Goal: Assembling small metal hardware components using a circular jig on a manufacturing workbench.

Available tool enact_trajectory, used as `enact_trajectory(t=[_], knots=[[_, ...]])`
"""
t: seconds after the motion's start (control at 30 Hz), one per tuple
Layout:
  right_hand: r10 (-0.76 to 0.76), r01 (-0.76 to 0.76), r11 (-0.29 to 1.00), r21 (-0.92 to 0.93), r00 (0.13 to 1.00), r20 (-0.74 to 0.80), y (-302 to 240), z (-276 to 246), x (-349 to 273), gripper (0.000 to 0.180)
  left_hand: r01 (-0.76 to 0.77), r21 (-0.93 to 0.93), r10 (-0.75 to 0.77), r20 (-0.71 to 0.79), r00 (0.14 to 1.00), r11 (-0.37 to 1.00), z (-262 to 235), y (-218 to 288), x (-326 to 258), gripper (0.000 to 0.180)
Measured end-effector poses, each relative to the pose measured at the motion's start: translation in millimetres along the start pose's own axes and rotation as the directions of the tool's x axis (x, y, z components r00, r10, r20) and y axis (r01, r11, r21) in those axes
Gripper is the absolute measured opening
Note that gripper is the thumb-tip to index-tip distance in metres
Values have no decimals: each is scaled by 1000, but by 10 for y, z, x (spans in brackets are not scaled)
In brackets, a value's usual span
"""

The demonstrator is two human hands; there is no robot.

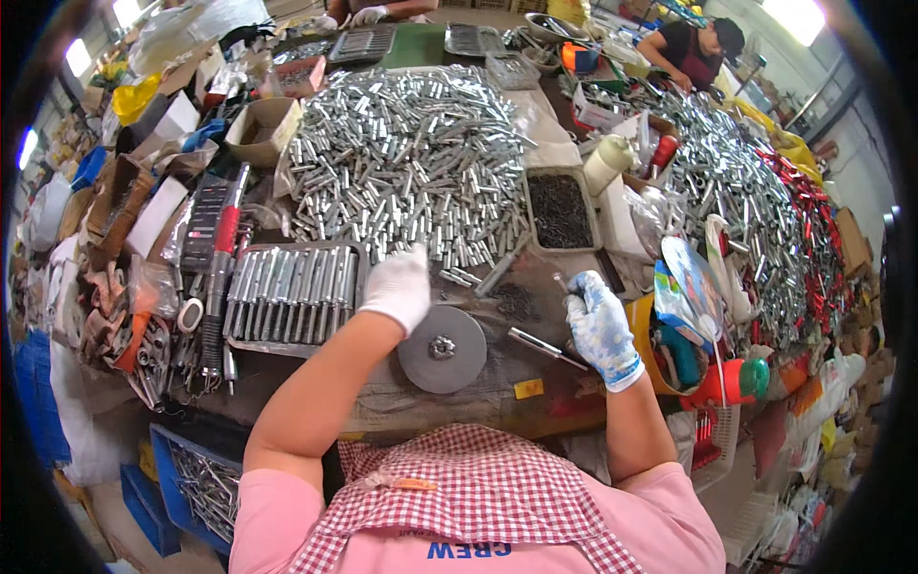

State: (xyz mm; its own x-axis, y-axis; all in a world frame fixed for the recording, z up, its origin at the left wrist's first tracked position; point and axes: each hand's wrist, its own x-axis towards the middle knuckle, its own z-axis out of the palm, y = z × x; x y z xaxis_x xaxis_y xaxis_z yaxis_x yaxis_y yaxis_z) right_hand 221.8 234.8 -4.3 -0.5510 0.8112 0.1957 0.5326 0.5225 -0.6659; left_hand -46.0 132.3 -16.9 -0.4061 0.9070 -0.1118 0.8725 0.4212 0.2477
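Note:
My left hand point(400, 287), in a white glove, is at the near edge of a big heap of silvery metal tubes point(402, 153). Its fingers are bunched together against the heap, and what they hold, if anything, is hidden. A round grey disc point(442, 352) with small metal bits at its centre lies just below that hand. My right hand point(604, 330), in a blue-and-white glove, is closed; a small piece pokes out beside its fingertips, too small to name. Left of it, a slim metal rod point(547, 348) lies on the bench.
Left of the disc, a tray point(359, 287) holds a row of metal rods. Small dark parts fill a bin point(593, 215) beyond my right hand. A white bottle point(607, 163) and a red flask with a green cap point(754, 379) stand to the right. Co-workers sit across the bench.

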Motion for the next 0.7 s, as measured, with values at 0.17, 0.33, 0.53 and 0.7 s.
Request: enact_trajectory(t=[0.17, 0.33, 0.53, 0.7], knots=[[-155, 152, 988, 40, 983, 95, -292, 81, -229, 14, -80, -151, 49, -199, 979, 985, -16, -278, -303, 20], [-230, 163, 943, 289, 949, 215, -501, 288, -319, 13, 11, -918, -6, 10, 1000, 397, -70, -277, -816, 13], [-353, 283, 909, 306, 913, 203, -797, 444, -293, 13, 19, -999, -20, 18, 1000, 30, -76, -61, -1236, 14], [-459, 400, 870, 287, 870, 178, -871, 456, -268, 15, -15, -999, 7, -15, 1000, 38, -57, -52, -1302, 14]])
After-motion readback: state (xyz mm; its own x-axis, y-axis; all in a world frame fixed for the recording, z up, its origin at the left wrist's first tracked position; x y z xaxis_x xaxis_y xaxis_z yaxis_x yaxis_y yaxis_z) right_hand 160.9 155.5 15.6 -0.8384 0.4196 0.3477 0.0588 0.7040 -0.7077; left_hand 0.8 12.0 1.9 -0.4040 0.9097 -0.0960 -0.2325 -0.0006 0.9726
